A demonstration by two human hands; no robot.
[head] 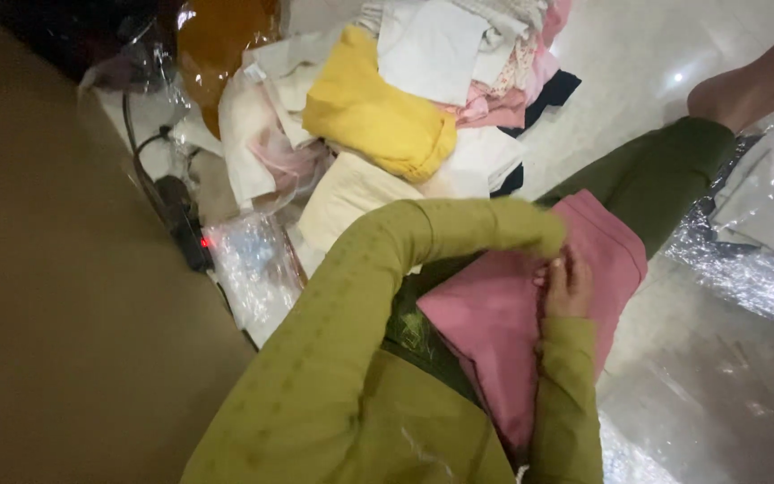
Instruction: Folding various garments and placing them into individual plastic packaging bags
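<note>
A broad brown surface [64,296] fills the left side of the view, its slanted edge running down toward the person's lap. To the right lies pale glossy floor [638,63], the widest open room, reaching up past the knee. A heap of folded cloths [441,54] in white, cream and pink spreads across the top, with a yellow cloth [378,116] lying on its near side and a cream piece [347,193] just below it. Crinkled clear plastic wrap [754,260] covers the floor at the right edge, holding a pale folded garment [768,193].

The pink cloth [503,314] lies across the person's lap, over the dark green trouser leg [665,170], its upper edge straight and its lower end tapering toward the body. The right hand [569,285] is curled shut, pinching the pink cloth near its middle fold. The left hand [555,235] is hidden in its yellow-green sleeve cuff at the cloth's upper edge, touching it; I cannot tell its grip. A black power strip [188,235] with a red light lies beside a small plastic packet [248,264].
</note>
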